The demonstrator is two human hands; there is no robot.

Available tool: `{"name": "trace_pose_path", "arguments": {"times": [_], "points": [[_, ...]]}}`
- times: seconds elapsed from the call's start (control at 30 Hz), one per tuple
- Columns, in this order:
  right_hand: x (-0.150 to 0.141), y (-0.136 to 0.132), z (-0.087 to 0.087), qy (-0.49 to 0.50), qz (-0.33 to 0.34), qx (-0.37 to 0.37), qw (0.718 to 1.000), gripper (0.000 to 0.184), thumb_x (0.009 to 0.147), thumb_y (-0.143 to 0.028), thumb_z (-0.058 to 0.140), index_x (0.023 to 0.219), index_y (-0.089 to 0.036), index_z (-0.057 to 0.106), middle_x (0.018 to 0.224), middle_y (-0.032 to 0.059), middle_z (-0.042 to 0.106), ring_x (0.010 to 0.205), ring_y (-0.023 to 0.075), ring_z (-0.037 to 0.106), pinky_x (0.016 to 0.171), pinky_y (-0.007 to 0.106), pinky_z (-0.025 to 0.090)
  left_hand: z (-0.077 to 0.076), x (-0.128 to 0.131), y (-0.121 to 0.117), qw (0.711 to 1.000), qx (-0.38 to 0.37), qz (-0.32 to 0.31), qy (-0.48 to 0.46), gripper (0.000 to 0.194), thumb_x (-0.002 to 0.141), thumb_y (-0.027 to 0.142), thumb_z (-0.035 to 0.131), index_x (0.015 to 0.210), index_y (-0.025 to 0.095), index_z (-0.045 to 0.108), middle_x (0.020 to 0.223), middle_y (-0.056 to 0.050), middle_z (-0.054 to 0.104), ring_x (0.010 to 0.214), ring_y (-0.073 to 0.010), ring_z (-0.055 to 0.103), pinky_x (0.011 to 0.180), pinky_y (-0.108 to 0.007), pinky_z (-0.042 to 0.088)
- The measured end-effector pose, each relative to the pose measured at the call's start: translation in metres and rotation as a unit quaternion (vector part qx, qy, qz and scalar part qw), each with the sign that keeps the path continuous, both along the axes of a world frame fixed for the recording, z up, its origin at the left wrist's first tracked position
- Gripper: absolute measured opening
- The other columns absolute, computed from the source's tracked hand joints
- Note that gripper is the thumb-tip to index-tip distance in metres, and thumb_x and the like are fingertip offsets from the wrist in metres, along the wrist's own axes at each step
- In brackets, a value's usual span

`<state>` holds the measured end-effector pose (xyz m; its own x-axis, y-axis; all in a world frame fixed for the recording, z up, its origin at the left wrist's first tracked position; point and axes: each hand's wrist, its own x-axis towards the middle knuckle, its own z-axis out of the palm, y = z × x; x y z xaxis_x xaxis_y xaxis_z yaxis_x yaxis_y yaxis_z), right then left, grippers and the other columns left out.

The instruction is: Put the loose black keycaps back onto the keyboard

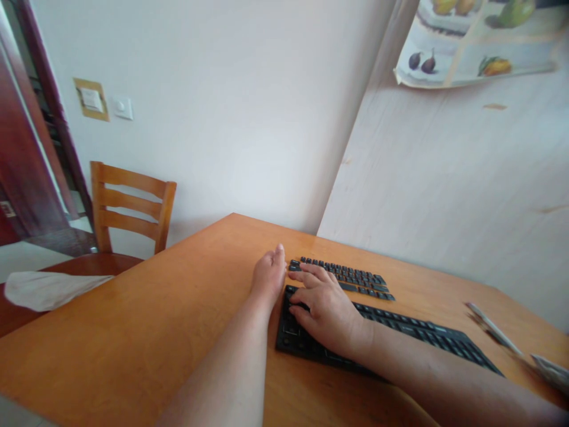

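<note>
A black keyboard [297, 341] lies on the wooden table, partly hidden under my right hand and forearm. Behind it, black keycaps [355, 276] are laid out in rows on the table top. My right hand [324, 305] is over the keyboard's left end, its fingers apart and pointing left; the upper fingertips reach the left end of the keycap rows. I see nothing held in it. My left hand [269, 273] stands on edge just left of the keycaps, thumb stretched up, palm towards the right. Its other fingers are mostly hidden.
A pen-like stick [493, 323] and a blurred greyish item [551, 370] lie on the table's right side. Beyond the table's left edge stands a wooden chair [128, 201] with a white plastic bag [53, 290] on its seat. Walls border the table's far side.
</note>
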<state>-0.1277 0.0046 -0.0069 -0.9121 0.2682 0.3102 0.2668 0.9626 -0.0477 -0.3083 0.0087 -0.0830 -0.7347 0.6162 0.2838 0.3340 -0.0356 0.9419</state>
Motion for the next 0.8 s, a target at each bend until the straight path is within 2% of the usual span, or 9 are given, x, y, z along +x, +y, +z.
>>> {"name": "trace_pose_path", "arguments": {"times": [0.43, 0.8], "points": [[-0.002, -0.013, 0.003, -0.028, -0.017, 0.051, 0.998, 0.017, 0.089, -0.029, 0.06, 0.088, -0.022, 0.075, 0.138, 0.0041, 0.058, 0.133, 0.0321, 0.036, 0.109, 0.053, 0.029, 0.004, 0.001, -0.002, 1.0, -0.023, 0.0, 0.004, 0.063, 0.093, 0.066, 0.029, 0.09, 0.018, 0.07, 0.079, -0.01, 0.074, 0.074, -0.0222, 0.069, 0.067, -0.031, 0.049], [-0.001, -0.016, 0.004, -0.023, -0.024, 0.049, 0.998, 0.02, 0.091, -0.029, 0.057, 0.088, -0.023, 0.076, 0.135, 0.0025, 0.061, 0.132, 0.0328, 0.037, 0.108, 0.053, 0.031, 0.003, 0.001, -0.001, 1.0, -0.018, -0.004, 0.006, 0.059, 0.093, 0.065, 0.032, 0.088, 0.019, 0.069, 0.079, -0.009, 0.075, 0.072, -0.0215, 0.069, 0.066, -0.03, 0.049]]}}
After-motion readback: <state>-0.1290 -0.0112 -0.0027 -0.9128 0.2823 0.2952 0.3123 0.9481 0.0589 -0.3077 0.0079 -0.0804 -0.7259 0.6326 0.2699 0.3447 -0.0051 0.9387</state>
